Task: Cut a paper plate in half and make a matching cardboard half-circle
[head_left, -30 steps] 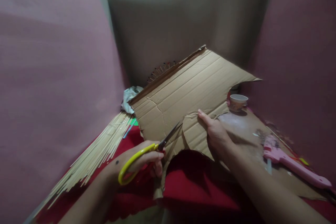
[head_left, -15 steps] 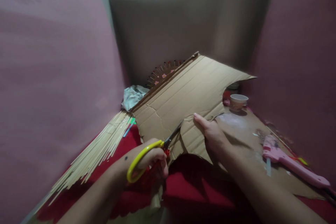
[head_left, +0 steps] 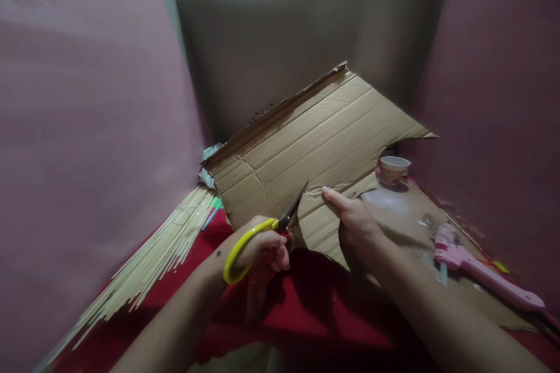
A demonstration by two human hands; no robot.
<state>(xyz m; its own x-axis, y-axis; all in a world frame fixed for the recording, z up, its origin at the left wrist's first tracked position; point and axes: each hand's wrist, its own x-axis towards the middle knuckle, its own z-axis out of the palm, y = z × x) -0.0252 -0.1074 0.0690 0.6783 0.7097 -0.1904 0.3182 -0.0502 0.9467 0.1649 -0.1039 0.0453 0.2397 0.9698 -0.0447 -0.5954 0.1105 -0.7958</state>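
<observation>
My left hand point(head_left: 266, 250) is closed round the handles of a pair of scissors point(head_left: 249, 242), one loop yellow and the other red. The dark blades point up and to the right, into a cut in a brown sheet of cardboard point(head_left: 297, 140). That sheet is tilted up, with a folded strip along its far edge and a curved notch at its right side. My right hand point(head_left: 356, 218) grips the near part of the cardboard, thumb on top beside the cut; the fingers underneath are hidden.
At left lies a spread bundle of thin wooden sticks point(head_left: 149, 256) on red cloth point(head_left: 306, 297). To the right, a pink glue gun point(head_left: 485, 271) rests on a flat cardboard piece point(head_left: 406, 215), with a small paper cup point(head_left: 394, 170) behind. Pink walls point(head_left: 87, 99) flank both sides.
The cardboard's far edge has risen, covering most of the round decorated thing behind it. My left hand and the scissors have moved up and slightly right along the cut.
</observation>
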